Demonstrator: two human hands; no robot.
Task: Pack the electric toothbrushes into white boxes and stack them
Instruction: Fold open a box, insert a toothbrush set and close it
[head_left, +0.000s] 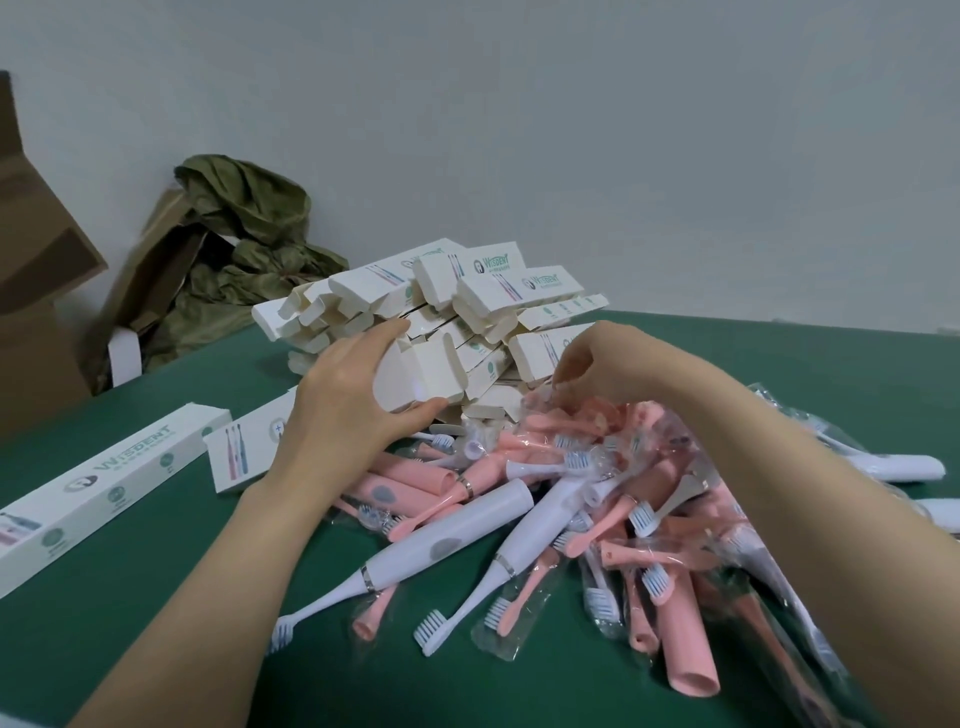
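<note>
A person works at a green table (156, 639) against a pale wall. Their left hand (343, 410) grips the open end of a white box (415, 382), thumb beneath and fingers curled over the top, at the front of a loose pile of boxes (483, 301) in the middle of the table. The right hand (587, 364) dips its curled fingers into the far edge of a heap of toothbrushes (613, 519), pink and white, many in clear wrappers; whether it pinches anything I cannot tell. The heap lies just before the box pile, spreading to the right. Two closed boxes (109, 488) lie flat on the left. Behind them sit crumpled green cloth (244, 234) and brown cardboard (36, 312).
</note>
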